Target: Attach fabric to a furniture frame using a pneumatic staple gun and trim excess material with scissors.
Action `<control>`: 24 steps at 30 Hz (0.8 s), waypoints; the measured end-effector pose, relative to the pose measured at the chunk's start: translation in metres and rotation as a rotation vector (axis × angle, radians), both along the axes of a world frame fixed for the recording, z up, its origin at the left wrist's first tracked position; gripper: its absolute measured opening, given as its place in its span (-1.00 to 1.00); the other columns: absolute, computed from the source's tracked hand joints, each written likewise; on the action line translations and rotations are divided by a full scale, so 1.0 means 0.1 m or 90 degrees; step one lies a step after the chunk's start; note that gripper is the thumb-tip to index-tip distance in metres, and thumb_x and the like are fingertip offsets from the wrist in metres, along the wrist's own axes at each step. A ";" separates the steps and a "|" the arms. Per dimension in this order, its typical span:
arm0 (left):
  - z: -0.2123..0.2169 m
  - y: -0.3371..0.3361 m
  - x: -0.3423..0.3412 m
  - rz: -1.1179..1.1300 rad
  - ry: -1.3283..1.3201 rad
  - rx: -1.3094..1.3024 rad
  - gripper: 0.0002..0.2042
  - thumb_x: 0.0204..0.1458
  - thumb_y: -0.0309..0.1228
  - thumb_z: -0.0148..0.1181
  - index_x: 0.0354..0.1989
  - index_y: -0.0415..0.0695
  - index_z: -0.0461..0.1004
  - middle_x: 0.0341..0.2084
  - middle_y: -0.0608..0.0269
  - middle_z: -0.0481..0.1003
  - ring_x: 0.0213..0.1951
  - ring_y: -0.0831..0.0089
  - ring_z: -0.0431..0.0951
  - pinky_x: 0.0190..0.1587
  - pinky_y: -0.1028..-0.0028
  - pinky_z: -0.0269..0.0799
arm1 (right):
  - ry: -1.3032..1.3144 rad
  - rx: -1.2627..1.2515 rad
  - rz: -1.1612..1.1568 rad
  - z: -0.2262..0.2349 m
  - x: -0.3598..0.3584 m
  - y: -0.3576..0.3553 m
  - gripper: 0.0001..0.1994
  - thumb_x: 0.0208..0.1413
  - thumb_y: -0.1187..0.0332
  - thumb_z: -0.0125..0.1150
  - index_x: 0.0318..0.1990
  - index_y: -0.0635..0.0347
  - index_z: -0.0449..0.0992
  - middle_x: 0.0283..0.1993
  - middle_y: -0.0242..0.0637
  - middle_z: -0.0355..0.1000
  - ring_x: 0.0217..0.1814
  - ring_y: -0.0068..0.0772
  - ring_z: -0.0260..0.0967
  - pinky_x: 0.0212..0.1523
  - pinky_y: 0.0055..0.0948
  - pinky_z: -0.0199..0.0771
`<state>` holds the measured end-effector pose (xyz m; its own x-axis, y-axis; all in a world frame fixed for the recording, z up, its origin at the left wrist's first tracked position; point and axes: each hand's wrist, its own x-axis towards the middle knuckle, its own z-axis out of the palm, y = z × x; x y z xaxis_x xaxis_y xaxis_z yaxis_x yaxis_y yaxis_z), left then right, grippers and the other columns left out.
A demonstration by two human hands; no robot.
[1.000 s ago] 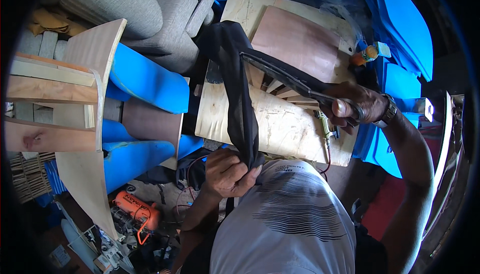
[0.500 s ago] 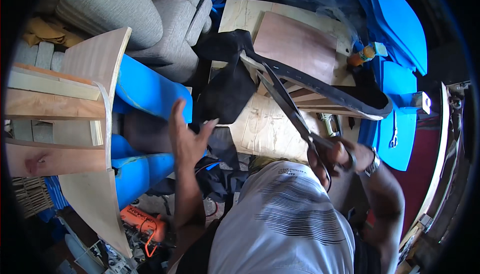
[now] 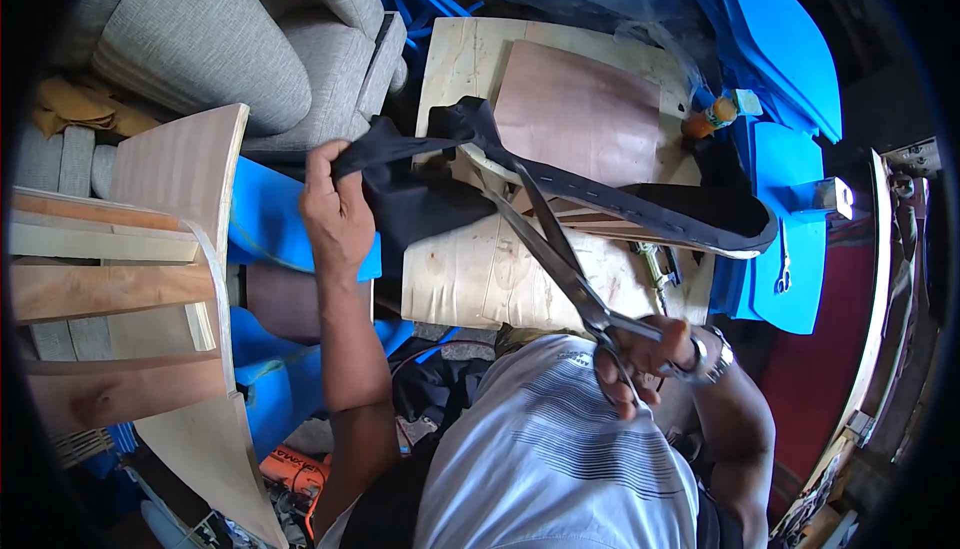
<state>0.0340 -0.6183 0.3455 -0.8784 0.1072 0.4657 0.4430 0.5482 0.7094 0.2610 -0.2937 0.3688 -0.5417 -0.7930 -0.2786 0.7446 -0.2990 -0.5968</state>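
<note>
Head view, as I read it from my remote station. The loose, matte-black cloth [image 3: 430, 211] lies left of the long, grey metal scissors [image 3: 570, 267], above the pale plywood counter [image 3: 455, 284]. I have the cloth's left corner pinched in the fingers of the left hand [image 3: 338, 211], the nearer of the two; the right hand [image 3: 655, 354] grips the scissors by the handle loops. Their long axis slants from lower right to upper left, blades parted, tips at the cloth's right border; whether any cloth sits between them I cannot tell. Just beyond runs one curved wooden frame edged in stapled black fabric [image 3: 610, 199].

Count: two scissors, one held and one small steel pair [image 3: 784, 274] on the bright blue foam sheet [image 3: 800, 304]; one orange bottle [image 3: 710, 119]; one flat brown panel [image 3: 575, 109]; one green-bodied hand tool [image 3: 652, 267].
</note>
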 end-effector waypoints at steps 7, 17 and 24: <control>0.43 -0.06 0.09 -0.131 0.256 -0.118 -0.68 -0.18 -0.65 0.25 -0.15 -0.22 0.54 -0.41 0.06 0.55 -0.42 0.05 0.56 -0.36 0.26 0.47 | 0.009 -0.080 -0.088 -0.27 -0.65 -0.45 -0.05 -0.10 -0.64 -0.31 -0.09 0.21 0.34 -0.35 -0.25 0.46 -0.32 -0.36 0.60 -0.66 -0.67 0.43; 0.21 -0.32 0.40 -0.177 0.199 -0.148 -0.62 -0.28 -0.65 0.31 -0.17 -0.19 0.57 -0.55 0.14 0.46 -0.55 0.19 0.48 -0.50 0.30 0.39 | -0.064 -0.087 -0.226 -0.13 -0.72 -1.11 -0.13 -0.08 -0.61 -0.27 -0.14 0.12 0.32 -0.41 -0.32 0.38 -0.44 -0.46 0.50 -0.71 -0.66 0.32; -0.11 -0.52 0.22 0.188 -0.073 -0.238 -0.68 0.01 -0.50 0.26 -0.03 -0.28 0.49 -0.11 -0.11 0.53 -0.10 -0.06 0.55 -0.04 0.16 0.47 | -0.004 0.240 -0.233 0.07 -0.43 -0.98 -0.47 0.23 -0.22 0.05 -0.33 0.14 0.37 -0.59 -0.41 0.34 -0.65 -0.55 0.40 -0.71 -0.64 0.26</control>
